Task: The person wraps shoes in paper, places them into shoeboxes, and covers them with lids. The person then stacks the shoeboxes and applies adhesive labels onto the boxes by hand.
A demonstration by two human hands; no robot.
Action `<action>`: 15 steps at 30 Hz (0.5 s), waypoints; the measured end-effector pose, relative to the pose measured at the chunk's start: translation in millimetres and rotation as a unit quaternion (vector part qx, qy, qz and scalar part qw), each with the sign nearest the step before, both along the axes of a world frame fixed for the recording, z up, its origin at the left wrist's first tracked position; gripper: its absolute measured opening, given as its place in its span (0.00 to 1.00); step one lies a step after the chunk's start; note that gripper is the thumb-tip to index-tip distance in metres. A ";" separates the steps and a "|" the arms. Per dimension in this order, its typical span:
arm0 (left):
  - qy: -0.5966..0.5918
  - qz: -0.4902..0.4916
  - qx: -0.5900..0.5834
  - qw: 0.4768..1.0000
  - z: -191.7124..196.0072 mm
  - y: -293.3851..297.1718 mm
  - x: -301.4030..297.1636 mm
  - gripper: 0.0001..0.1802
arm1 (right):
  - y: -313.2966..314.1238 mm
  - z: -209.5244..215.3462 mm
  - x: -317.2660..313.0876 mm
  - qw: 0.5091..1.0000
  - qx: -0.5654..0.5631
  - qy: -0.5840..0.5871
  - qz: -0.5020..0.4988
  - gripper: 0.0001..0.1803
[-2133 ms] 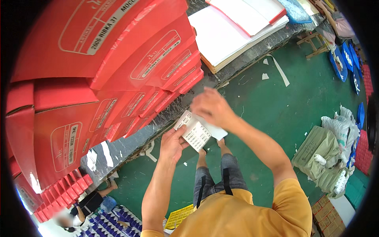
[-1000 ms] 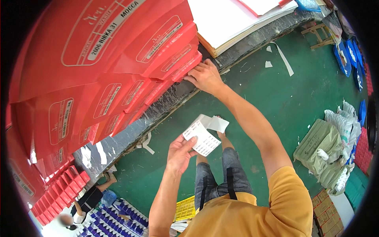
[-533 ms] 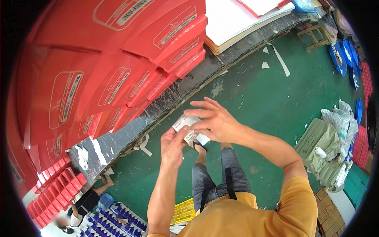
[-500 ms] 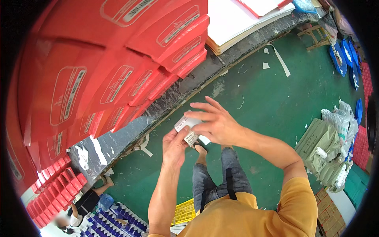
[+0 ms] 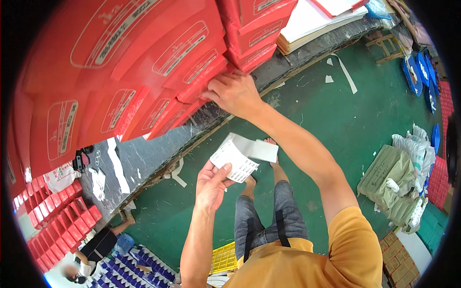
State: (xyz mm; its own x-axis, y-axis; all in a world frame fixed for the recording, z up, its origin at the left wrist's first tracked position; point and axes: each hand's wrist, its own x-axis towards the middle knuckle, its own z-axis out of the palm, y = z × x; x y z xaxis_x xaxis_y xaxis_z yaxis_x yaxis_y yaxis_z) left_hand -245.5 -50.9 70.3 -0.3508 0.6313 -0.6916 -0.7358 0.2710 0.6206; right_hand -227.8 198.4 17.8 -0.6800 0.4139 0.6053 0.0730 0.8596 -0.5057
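My left hand (image 5: pixel 210 187) is closed on a folded strip of white printed labels (image 5: pixel 235 160), pinched between thumb and fingers. The strip's loose end bends away to the right over the floor. My right hand (image 5: pixel 235 94) reaches up to the stacked red boxes (image 5: pixel 187 48). Its bent fingers touch a lower box by the stack's right side, above the counter edge. The fingertips are partly hidden against the box, so whatever they may pinch does not show. Several of the boxes carry small label strips inside printed outlines.
The dark stone counter (image 5: pixel 110 187) carries the stacks, paper scraps and a pile of white sheets (image 5: pixel 317 21). Wrapped green bundles (image 5: pixel 389 177) lie on the green floor at right. A yellow crate (image 5: pixel 224 257) stands by me. Another person (image 5: pixel 93 249) is at lower left, near blue-and-white boxes (image 5: pixel 139 269).
My right hand has left the label strip and moved up and left to the red boxes. The strip, still in my left hand, now hangs more open. The view has shifted slightly.
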 end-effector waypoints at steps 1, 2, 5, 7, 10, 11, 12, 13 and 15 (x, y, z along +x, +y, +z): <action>0.001 0.002 -0.001 1.000 -1.5 -6.0 -4.1 0.18 | -2.8 2.1 -3.5 0.997 0.042 -0.018 -0.061 0.17; 0.007 -0.005 -0.006 1.000 -4.2 -12.3 -9.7 0.18 | -4.9 4.5 -6.4 0.988 0.084 -0.037 -0.121 0.20; 0.023 -0.009 -0.016 1.000 -2.7 -19.5 -21.8 0.16 | 10.3 7.8 23.6 0.952 -0.028 -0.141 -0.271 0.17; 0.036 0.000 -0.024 0.999 1.2 -19.0 -32.0 0.15 | -1.8 29.9 41.6 0.967 -0.142 -0.088 -0.191 0.13; 0.082 -0.014 -0.036 0.996 10.3 -18.7 -46.8 0.14 | -49.9 51.9 61.9 0.952 -0.239 -0.074 0.175 0.09; 0.079 -0.014 -0.031 0.996 13.7 -15.6 -47.6 0.14 | -69.7 59.5 69.7 0.937 -0.245 -0.100 0.227 0.12; 0.080 -0.015 -0.027 0.996 15.7 -13.9 -47.9 0.14 | -88.1 67.5 72.2 0.942 -0.211 -0.139 0.223 0.10; 0.081 -0.015 -0.023 0.996 17.4 -13.6 -47.5 0.14 | -98.3 69.1 73.9 0.942 -0.207 -0.140 0.224 0.10; 0.072 -0.009 -0.024 0.997 10.0 -21.6 -48.0 0.14 | -114.9 65.8 73.7 0.972 -0.062 -0.158 0.164 0.08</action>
State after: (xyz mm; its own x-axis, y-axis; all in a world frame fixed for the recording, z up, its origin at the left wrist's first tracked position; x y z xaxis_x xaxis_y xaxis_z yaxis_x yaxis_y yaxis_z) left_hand -293.5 -72.5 80.3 -0.4378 0.6063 -0.6638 -0.6339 0.3154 0.7062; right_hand -154.1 83.5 83.6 -0.9311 0.2002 0.3048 -0.0263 0.7968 -0.6037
